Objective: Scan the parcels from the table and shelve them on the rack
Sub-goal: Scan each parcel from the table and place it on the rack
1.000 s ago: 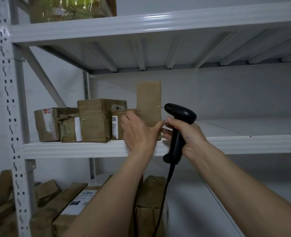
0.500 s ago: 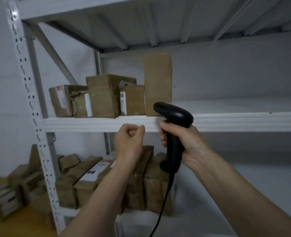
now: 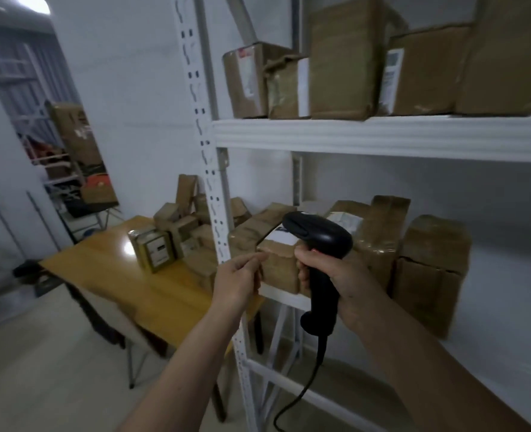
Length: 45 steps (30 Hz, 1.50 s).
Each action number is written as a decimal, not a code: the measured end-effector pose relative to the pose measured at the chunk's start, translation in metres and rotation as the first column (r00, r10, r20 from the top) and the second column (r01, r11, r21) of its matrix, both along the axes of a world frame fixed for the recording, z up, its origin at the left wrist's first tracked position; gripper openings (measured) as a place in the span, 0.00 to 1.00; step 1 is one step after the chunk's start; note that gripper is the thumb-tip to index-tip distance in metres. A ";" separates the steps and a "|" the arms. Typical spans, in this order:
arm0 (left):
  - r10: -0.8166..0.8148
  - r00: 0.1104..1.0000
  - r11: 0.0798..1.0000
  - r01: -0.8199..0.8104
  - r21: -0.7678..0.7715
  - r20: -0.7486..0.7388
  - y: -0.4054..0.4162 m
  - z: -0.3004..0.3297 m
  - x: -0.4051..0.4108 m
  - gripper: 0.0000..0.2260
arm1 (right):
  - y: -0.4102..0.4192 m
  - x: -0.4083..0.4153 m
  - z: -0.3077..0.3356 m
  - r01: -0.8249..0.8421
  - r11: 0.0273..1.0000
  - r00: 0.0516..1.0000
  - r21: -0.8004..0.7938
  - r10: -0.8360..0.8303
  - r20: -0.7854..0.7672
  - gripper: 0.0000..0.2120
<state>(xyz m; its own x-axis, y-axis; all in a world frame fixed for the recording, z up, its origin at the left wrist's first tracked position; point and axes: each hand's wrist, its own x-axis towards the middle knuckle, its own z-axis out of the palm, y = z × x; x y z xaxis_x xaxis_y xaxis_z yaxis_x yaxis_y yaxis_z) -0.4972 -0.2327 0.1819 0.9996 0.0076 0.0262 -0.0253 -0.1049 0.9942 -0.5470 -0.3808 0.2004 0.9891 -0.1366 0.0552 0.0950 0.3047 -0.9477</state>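
My right hand (image 3: pixel 342 282) grips a black corded barcode scanner (image 3: pixel 320 244) in front of the white rack (image 3: pixel 382 137). Beside it on the left, my left hand (image 3: pixel 237 280) hangs with loosely curled fingers and holds nothing. Several brown parcels (image 3: pixel 345 57) stand in a row on the upper shelf. More brown parcels (image 3: pixel 426 269) fill the lower shelf behind my hands. At the left, a pile of parcels (image 3: pixel 177 235) lies on a yellow table (image 3: pixel 102 269), one of them wrapped in clear tape (image 3: pixel 152 249).
The rack's perforated white upright (image 3: pixel 209 169) stands between the table and the shelves. Pale floor (image 3: pixel 39 369) spreads at the lower left. A doorway (image 3: pixel 55 135) at the far left shows another rack with boxes. The scanner's cable (image 3: pixel 304 391) hangs down.
My left hand let go of the tall parcel on the upper shelf and dropped away with curled fingers. My view swung down and left, bringing the table and lower shelf into sight.
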 end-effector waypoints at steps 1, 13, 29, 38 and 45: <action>0.015 1.000 1.000 -0.014 0.009 -0.009 0.015 -0.002 0.007 0.14 | 0.013 0.010 -0.003 -0.013 1.000 1.000 -0.002 0.013 -0.006 0.02; 0.006 0.997 0.978 0.009 0.211 -0.071 0.185 -0.029 0.114 0.11 | 0.169 0.139 -0.055 -0.012 1.000 0.987 -0.010 0.010 -0.158 0.03; 0.167 0.949 0.937 -0.069 0.343 -0.267 0.329 -0.069 0.215 0.11 | 0.294 0.257 -0.093 0.005 1.000 0.947 -0.011 -0.008 -0.320 0.05; 0.087 0.951 0.932 0.028 0.360 -0.298 0.367 -0.082 0.333 0.06 | 0.333 0.369 -0.109 -0.021 1.000 0.935 0.020 0.027 -0.354 0.04; 0.020 0.962 0.894 0.104 0.436 -0.271 0.364 -0.082 0.457 0.09 | 0.332 0.478 -0.104 0.041 0.998 0.922 0.050 -0.019 -0.386 0.04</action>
